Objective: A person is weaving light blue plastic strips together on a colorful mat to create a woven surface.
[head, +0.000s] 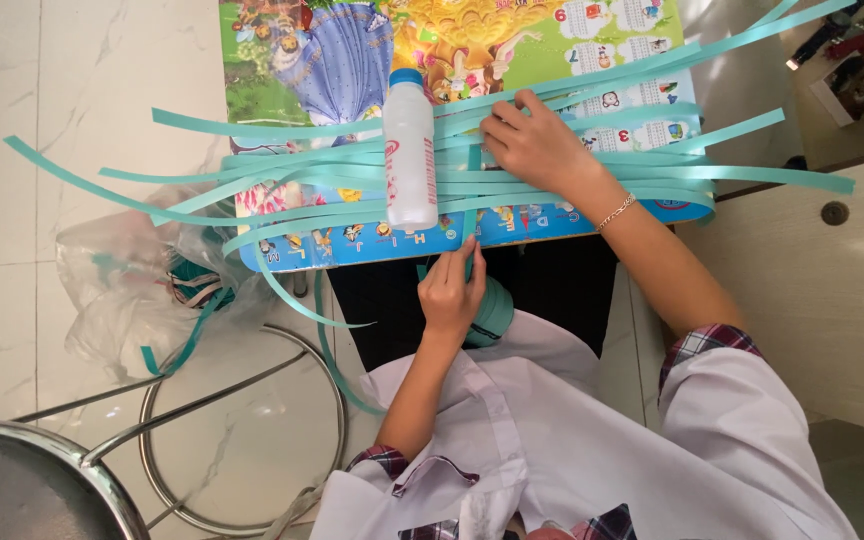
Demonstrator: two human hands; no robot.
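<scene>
The right hand [535,143] lies flat with fingers [503,128] slightly spread, pressing down on the bundle of teal paper strips [592,172] just to the right of the white plastic bottle [409,150], which serves as the reference point here. The left hand [452,292] sits below and slightly right of the bottle's base, at the near edge of the board, its fingertips [462,262] pinched together on a vertical teal strip [470,215] that runs up across the horizontal ones. The strips fan out to both sides of the bottle, passing beneath it, some curling down to the lower left. The bottle lies on its side across the strips, blue cap pointing away from the person, with a red-printed label on its white body. Under it all is a colourful picture board [302,50]: cartoon figures in the far part, number panels to the upper right of the bottle, and a blue band with letters along the near edge. A teal roll [495,312] rests against the left palm, below the bottle. To the lower left of the bottle lie a crumpled clear plastic bag [117,290] and a chrome stool frame [242,420] on the marble floor. A bracelet [615,211] circles the right wrist.
</scene>
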